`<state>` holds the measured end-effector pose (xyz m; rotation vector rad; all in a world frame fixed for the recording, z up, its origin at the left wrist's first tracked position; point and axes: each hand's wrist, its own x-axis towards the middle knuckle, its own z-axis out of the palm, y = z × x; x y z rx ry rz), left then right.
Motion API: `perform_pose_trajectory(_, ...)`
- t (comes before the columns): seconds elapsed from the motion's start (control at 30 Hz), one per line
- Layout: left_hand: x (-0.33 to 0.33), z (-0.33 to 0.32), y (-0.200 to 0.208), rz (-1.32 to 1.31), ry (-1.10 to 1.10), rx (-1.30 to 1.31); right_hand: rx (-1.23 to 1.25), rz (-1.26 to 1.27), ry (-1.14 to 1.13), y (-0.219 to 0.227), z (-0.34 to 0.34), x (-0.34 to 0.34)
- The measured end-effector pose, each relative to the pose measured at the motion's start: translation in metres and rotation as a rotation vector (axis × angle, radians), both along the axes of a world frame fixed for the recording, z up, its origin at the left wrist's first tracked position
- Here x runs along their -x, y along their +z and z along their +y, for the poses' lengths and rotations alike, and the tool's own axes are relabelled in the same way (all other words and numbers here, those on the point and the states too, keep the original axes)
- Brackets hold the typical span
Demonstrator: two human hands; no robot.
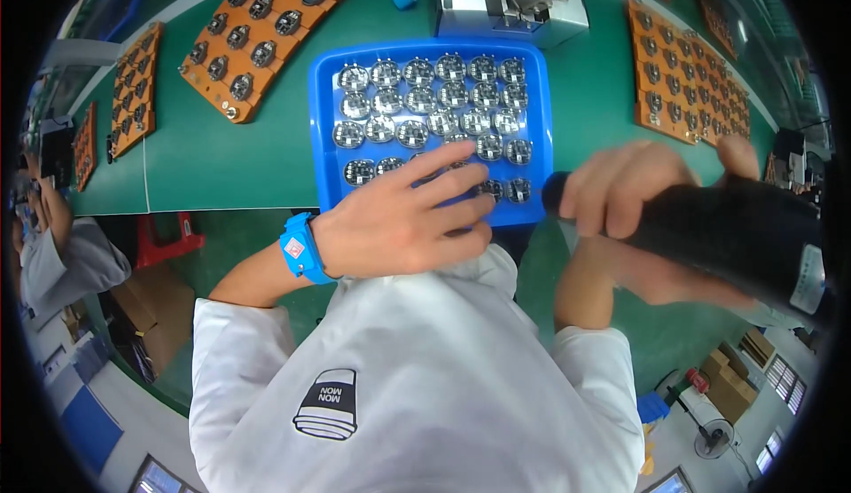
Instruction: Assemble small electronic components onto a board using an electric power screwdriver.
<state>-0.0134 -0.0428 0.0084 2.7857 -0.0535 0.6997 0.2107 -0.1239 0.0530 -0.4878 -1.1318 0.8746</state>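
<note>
Head view: the right hand (pixel 631 181) is wrapped around a black tool (pixel 718 227), held up beside the right edge of a blue tray (pixel 323 138). Its long axis runs nearly level, sloping down to the right, with the narrow end pointing left toward the tray. Smooth and dark (motion blurs it somewhat), it carries a pale label (pixel 808 278) near its thick end. Spread loosely, the left hand (pixel 399 218) is over the tray's round metal parts (pixel 412 134), gripping nothing visible.
</note>
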Motion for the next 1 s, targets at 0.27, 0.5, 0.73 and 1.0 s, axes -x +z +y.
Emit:
perform_pose_trajectory(0.27, -0.006, -0.007, -0.002, 0.09, 0.094, -0.058, 0.05, 0.05, 0.05, -0.028, 0.001, 0.007)
perform_pose_trajectory(0.5, -0.005, -0.006, -0.004, 0.091, 0.096, -0.055, -0.016, 0.061, 0.086, -0.037, 0.011, 0.008)
perform_pose_trajectory(0.73, -0.006, -0.006, -0.007, 0.05, 0.091, -0.006, -0.05, -0.03, 0.033, -0.036, 0.013, 0.013)
perform_pose_trajectory(1.0, -0.006, -0.005, -0.007, 0.044, 0.07, 0.01, 0.072, -0.011, -0.005, -0.03, 0.006, 0.02)
